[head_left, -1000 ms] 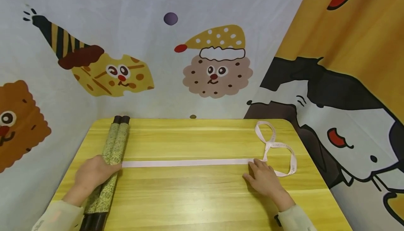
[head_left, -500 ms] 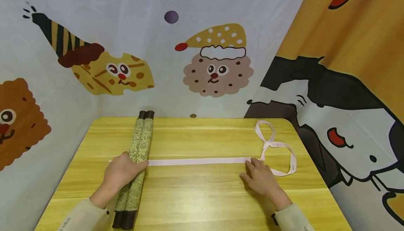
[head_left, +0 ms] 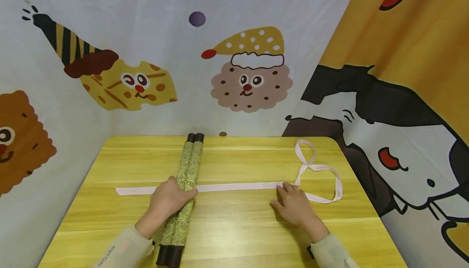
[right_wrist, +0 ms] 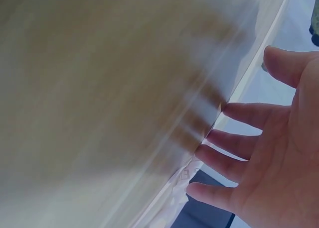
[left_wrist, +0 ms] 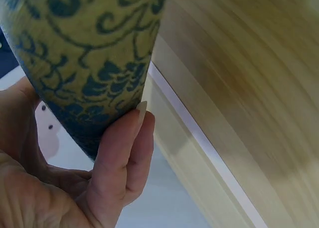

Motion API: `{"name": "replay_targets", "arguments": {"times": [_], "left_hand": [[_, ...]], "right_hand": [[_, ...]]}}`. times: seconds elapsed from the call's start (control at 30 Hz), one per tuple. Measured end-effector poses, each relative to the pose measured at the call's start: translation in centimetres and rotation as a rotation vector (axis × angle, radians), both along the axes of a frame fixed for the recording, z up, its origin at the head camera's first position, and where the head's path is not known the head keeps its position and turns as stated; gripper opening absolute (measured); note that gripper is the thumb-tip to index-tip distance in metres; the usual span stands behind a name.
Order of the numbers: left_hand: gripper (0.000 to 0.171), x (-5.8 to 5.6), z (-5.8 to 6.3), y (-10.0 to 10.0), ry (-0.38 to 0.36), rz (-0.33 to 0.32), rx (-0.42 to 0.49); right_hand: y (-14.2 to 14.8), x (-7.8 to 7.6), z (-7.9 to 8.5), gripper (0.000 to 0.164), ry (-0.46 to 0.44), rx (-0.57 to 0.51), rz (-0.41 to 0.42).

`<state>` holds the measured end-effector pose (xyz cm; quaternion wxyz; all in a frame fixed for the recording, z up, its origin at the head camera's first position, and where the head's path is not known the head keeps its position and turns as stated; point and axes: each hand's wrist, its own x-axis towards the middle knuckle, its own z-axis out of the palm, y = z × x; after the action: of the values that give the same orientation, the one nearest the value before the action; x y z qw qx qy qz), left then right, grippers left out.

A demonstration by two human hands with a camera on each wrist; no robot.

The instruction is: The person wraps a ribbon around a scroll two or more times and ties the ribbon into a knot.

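Observation:
A scroll (head_left: 190,166), two green patterned rolls side by side with dark rod ends, lies slantwise across a pale pink ribbon (head_left: 238,187) left of the table's middle. My left hand (head_left: 168,198) grips it around its middle, thumb on the right side. In the left wrist view, blue floral patterning covers the scroll (left_wrist: 84,54), and my fingers curl against its edge. The ribbon runs straight from its free end on the left to my right hand (head_left: 294,205), whose extended fingertips press it on the table. Beyond that hand, the ribbon loops loosely. The right wrist view shows these fingers (right_wrist: 249,116) spread.
Beneath everything is a yellow wood-grain table (head_left: 234,227) with rounded far corners. A cloth (head_left: 154,7) printed with cartoon food faces hangs behind it. At the right hangs an orange curtain (head_left: 414,48) with a large black-and-white cartoon figure.
My left hand has moved the scroll rightward along the ribbon, uncovering the ribbon's left end. My right hand has shifted slightly left in view, still pressing the ribbon.

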<state>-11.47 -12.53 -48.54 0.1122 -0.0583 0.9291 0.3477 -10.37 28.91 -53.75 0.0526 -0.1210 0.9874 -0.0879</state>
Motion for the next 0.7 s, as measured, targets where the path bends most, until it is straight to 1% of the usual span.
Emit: {"name": "replay_targets", "arguments": {"times": [0.2, 0.37, 0.53, 0.57, 0.7], "left_hand": [[0.094, -0.3, -0.6, 3.0, -0.005, -0.012, -0.018], [0.092, -0.6, -0.9, 5.0, -0.035, -0.012, -0.014], [0.100, -0.9, -1.5, 6.6, -0.066, -0.009, -0.002], [0.098, -0.9, -1.6, 6.9, -0.072, -0.007, 0.006], [0.101, -1.0, -1.9, 8.1, -0.089, -0.008, 0.025]], "right_hand": [[-0.3, 0.0, -0.1, 0.066, -0.007, 0.022, 0.001], [-0.5, 0.0, -0.1, 0.066, -0.002, 0.018, 0.001], [-0.7, 0.0, -0.2, 0.066, 0.010, 0.013, 0.011], [-0.7, 0.0, -0.2, 0.066, 0.012, 0.014, 0.013], [-0.7, -0.1, -0.3, 0.066, 0.014, 0.029, 0.022]]}}
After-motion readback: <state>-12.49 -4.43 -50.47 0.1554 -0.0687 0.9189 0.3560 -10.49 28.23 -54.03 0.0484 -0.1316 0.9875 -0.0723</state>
